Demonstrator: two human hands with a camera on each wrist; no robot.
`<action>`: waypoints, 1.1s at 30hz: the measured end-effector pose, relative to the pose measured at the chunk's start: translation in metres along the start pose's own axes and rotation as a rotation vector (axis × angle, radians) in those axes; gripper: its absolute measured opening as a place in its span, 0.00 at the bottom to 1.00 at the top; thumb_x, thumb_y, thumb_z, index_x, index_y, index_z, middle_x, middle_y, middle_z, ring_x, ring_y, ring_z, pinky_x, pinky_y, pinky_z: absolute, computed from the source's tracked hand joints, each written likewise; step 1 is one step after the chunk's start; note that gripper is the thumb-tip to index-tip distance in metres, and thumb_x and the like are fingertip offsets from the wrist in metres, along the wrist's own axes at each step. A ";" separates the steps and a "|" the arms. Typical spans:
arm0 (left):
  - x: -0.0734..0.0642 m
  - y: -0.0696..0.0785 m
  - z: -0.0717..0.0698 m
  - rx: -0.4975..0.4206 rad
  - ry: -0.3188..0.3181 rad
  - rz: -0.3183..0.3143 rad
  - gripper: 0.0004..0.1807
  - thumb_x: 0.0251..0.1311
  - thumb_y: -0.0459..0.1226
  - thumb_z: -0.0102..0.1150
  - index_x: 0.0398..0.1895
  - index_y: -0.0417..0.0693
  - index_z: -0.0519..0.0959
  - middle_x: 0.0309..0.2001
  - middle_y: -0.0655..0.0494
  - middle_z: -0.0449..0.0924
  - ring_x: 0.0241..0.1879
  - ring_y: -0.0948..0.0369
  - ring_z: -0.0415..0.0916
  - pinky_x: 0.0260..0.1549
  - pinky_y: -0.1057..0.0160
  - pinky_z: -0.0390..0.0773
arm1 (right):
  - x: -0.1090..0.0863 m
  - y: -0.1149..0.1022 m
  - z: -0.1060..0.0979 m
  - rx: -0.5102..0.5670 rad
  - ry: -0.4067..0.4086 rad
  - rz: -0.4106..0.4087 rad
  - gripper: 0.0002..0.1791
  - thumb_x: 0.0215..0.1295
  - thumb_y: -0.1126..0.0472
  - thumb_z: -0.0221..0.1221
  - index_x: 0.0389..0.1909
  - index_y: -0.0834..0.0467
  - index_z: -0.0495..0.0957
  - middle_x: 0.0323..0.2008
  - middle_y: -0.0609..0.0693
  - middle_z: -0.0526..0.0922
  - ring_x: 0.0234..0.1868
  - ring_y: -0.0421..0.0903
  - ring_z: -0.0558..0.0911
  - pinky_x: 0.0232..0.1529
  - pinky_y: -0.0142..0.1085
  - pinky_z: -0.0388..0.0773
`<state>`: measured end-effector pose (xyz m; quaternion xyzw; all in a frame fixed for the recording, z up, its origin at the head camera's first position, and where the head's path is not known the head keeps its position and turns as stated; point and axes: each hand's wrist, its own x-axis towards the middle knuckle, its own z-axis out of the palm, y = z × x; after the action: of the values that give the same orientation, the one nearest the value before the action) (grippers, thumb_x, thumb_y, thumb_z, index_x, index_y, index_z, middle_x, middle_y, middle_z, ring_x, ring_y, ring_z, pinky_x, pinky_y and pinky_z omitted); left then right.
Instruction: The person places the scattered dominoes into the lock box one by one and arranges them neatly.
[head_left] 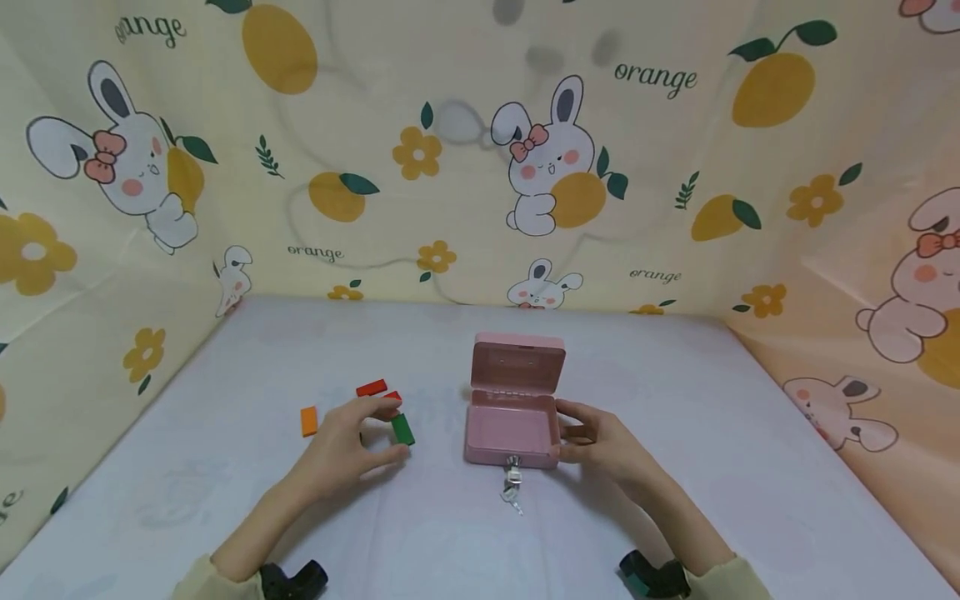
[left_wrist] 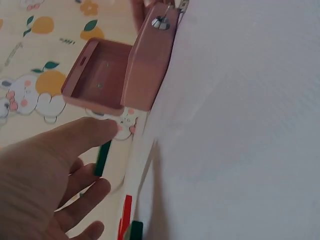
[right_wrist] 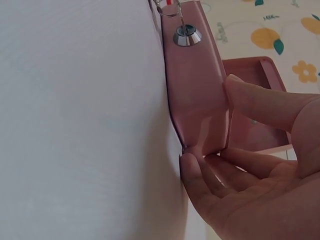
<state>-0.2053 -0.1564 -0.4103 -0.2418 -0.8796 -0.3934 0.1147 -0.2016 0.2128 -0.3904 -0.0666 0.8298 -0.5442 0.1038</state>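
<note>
My left hand (head_left: 339, 446) pinches a green block (head_left: 402, 429) endwise between thumb and fingers, left of the cash box. In the left wrist view this green block (left_wrist: 103, 159) shows off the table surface, below the thumb tip. The pink metal cash box (head_left: 512, 454) stands with its lid (head_left: 517, 367) raised and a bare interior in the head view. Keys (head_left: 512, 493) hang from its front lock. At the box's right side, my right hand (head_left: 600, 442) grips the wall, with thumb near the rim and fingers at the lower corner (right_wrist: 192, 167).
Beyond the left hand lie red blocks (head_left: 371, 387), partly covered by its fingers. An orange block (head_left: 309, 421) rests farther left. Another green block (left_wrist: 136, 231) stands beside a red one in the left wrist view. Patterned cloth (head_left: 450, 192) walls the white table's back and sides.
</note>
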 end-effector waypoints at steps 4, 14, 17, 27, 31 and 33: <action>0.006 0.006 -0.001 -0.025 0.019 0.070 0.31 0.42 0.38 0.78 0.53 0.46 0.77 0.44 0.59 0.82 0.42 0.60 0.81 0.51 0.49 0.75 | 0.000 0.001 -0.001 -0.005 -0.002 -0.007 0.41 0.54 0.63 0.68 0.69 0.59 0.62 0.64 0.59 0.69 0.58 0.57 0.74 0.59 0.55 0.68; 0.022 0.022 0.008 -0.070 -0.007 0.096 0.27 0.45 0.39 0.76 0.51 0.46 0.78 0.44 0.61 0.81 0.43 0.60 0.80 0.51 0.56 0.75 | -0.004 0.004 -0.003 0.006 0.005 0.004 0.41 0.54 0.63 0.68 0.69 0.59 0.62 0.64 0.59 0.69 0.58 0.56 0.75 0.58 0.53 0.69; 0.026 0.029 0.012 -0.060 -0.012 0.095 0.28 0.46 0.40 0.75 0.52 0.47 0.78 0.45 0.61 0.81 0.44 0.62 0.79 0.50 0.57 0.75 | -0.004 0.005 -0.001 0.012 0.011 0.015 0.41 0.54 0.63 0.69 0.69 0.58 0.63 0.64 0.58 0.69 0.58 0.56 0.75 0.58 0.54 0.69; 0.045 0.046 0.028 -0.041 -0.032 0.147 0.27 0.47 0.40 0.75 0.52 0.47 0.78 0.46 0.61 0.80 0.45 0.65 0.77 0.50 0.59 0.75 | -0.002 0.005 0.001 0.016 -0.007 -0.004 0.40 0.55 0.63 0.67 0.69 0.57 0.63 0.64 0.58 0.70 0.58 0.56 0.75 0.61 0.60 0.62; 0.050 0.050 0.032 -0.037 -0.053 0.155 0.27 0.48 0.41 0.74 0.53 0.45 0.78 0.47 0.61 0.80 0.46 0.66 0.76 0.50 0.61 0.75 | -0.002 0.003 0.001 0.018 -0.015 -0.009 0.40 0.56 0.63 0.67 0.69 0.58 0.62 0.64 0.60 0.69 0.58 0.57 0.74 0.60 0.59 0.63; 0.053 0.051 0.033 -0.042 -0.058 0.156 0.27 0.48 0.41 0.74 0.53 0.46 0.78 0.47 0.61 0.80 0.47 0.65 0.76 0.50 0.61 0.75 | -0.003 0.002 0.002 0.013 -0.008 -0.010 0.40 0.56 0.63 0.67 0.70 0.58 0.62 0.64 0.60 0.69 0.58 0.57 0.74 0.60 0.59 0.64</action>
<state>-0.2245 -0.0843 -0.3790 -0.3234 -0.8524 -0.3945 0.1145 -0.1987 0.2123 -0.3923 -0.0724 0.8256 -0.5497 0.1047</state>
